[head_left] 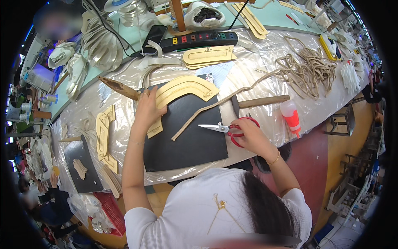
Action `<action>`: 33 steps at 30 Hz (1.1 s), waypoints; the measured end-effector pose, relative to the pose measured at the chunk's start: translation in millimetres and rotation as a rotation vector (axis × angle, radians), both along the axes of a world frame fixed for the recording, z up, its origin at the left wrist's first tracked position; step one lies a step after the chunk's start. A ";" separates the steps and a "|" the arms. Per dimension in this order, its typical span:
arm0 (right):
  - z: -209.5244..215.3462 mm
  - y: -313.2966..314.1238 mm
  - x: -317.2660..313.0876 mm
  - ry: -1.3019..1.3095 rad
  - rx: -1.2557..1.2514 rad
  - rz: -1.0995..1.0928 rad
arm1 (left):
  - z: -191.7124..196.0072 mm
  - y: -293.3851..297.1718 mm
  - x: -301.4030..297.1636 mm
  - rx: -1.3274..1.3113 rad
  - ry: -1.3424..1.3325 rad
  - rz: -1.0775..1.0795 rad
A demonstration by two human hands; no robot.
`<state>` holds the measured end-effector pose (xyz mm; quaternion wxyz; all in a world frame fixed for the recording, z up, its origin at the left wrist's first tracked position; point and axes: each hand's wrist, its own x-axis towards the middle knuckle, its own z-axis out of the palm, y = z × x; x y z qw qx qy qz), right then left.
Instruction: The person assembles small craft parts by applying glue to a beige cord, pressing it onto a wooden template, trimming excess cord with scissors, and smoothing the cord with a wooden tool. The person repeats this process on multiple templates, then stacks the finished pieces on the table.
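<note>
In my right hand (251,135) are red-handled scissors (220,128), their blades pointing left over a black mat (182,149). My left hand (147,108) lies at the left side of a curved, hook-shaped yellow template (182,86), fingers stretched and thumb apart on its edge. Close to those fingers is the end of a pointed wooden stick (118,88); whether they touch it I cannot tell. A beige cord (207,107) runs across the mat, its loose end left of the scissors, apart from the blades.
A hammer (264,101) and a red-and-white squeeze bottle (291,118) are at the right, with a tangled cord pile (309,64) beyond. More yellow templates (209,56) lie behind and at left (103,133). A black power strip (199,40) crosses the back. A smaller dark board (83,166) lies left.
</note>
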<state>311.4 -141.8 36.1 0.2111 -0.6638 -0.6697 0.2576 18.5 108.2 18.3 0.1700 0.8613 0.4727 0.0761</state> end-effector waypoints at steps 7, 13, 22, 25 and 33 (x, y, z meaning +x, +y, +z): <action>12.0 39.6 85.0 0.079 0.321 -0.425 | 0.3 32.3 45.2 0.137 -0.209 -0.135; -49.4 95.2 143.8 -0.158 0.301 -0.681 | -14.0 66.7 120.3 0.178 -0.316 -0.268; -91.5 135.6 143.5 -0.122 0.243 -0.673 | -20.2 55.6 134.7 0.157 -0.127 -0.281; -85.7 132.5 154.1 -0.437 0.193 -0.570 | 5.9 23.8 96.4 0.133 -0.216 -0.296; -42.4 112.1 159.6 -0.359 0.259 -0.586 | 41.9 -64.6 -135.7 -0.073 -0.513 0.387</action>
